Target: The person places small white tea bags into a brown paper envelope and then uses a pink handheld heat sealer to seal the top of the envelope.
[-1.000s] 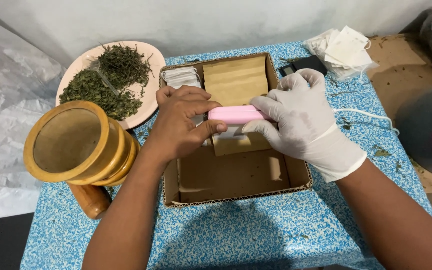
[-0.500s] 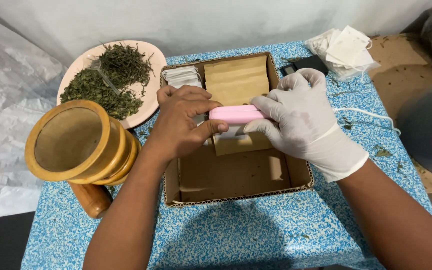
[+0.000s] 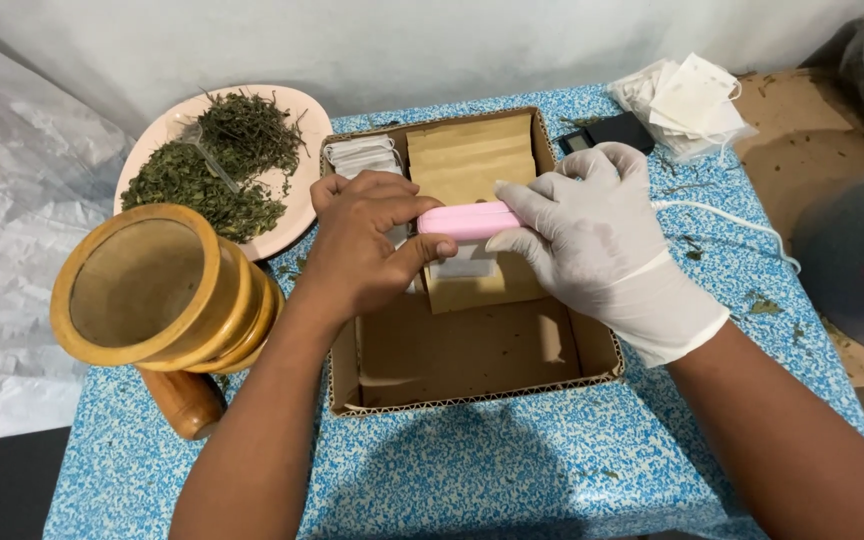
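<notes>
The left hand (image 3: pixel 367 245), bare, is closed on the left end of a pink bar-shaped tool (image 3: pixel 467 220), with the thumb pressed against its near side and the fingers curled over the top. The right hand (image 3: pixel 592 240), covered by a white glove, is wrapped around the right end of the same tool, so the tool is held between both hands. Under the tool a brown paper pouch (image 3: pixel 472 285) is pinched at its upper part, and its lower part hangs over the inside of an open cardboard box (image 3: pixel 472 355).

All of this is held above the middle of the box. At the far end of the box a stack of brown pouches (image 3: pixel 467 150) is laid, with a bundle of white sachets (image 3: pixel 362 155) just to its left. Left of the box a pink plate (image 3: pixel 297 130) with dried green herbs (image 3: pixel 212 175) is seen, and nearer, a wooden mortar (image 3: pixel 157 290) with a pestle (image 3: pixel 182 400) beneath it. Beyond the box's far right corner a small black device (image 3: pixel 612 130) and a pile of white filter bags (image 3: pixel 687 105) are placed on the blue speckled tablecloth (image 3: pixel 512 470).
</notes>
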